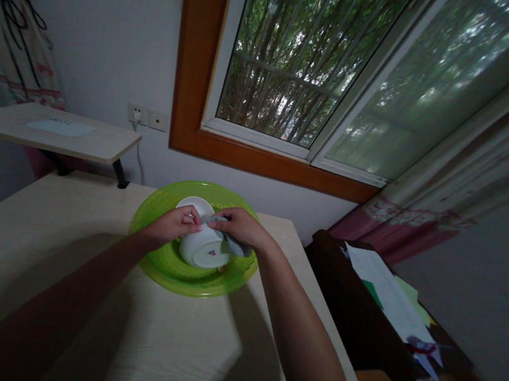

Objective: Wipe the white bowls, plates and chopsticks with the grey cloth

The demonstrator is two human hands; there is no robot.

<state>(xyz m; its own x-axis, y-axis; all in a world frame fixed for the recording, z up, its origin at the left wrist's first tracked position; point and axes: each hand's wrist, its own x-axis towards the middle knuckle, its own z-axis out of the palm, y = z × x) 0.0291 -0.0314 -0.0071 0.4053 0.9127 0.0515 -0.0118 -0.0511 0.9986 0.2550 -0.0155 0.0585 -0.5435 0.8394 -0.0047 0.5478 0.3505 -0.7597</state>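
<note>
A white bowl (207,255) is tilted on its side over a round green basin (157,275), its underside with a small coloured mark turned toward me. My left hand (175,225) is closed, with thumb and fingers pinching at the bowl's upper left edge. In my right hand (241,226) is a bunched grey cloth (236,246), pressed against the bowl's upper edge. The fingertips of both hands nearly meet there. Behind them, a second white dish (194,204) rests in the basin, partly covered by my hands.
The basin stands on a pale wooden table (190,342) against the wall. A raised shelf (50,130) is at the left, near wall sockets (146,117). A barred window (301,55) is ahead. To the right, papers (388,294) lie on a dark piece of furniture (352,304).
</note>
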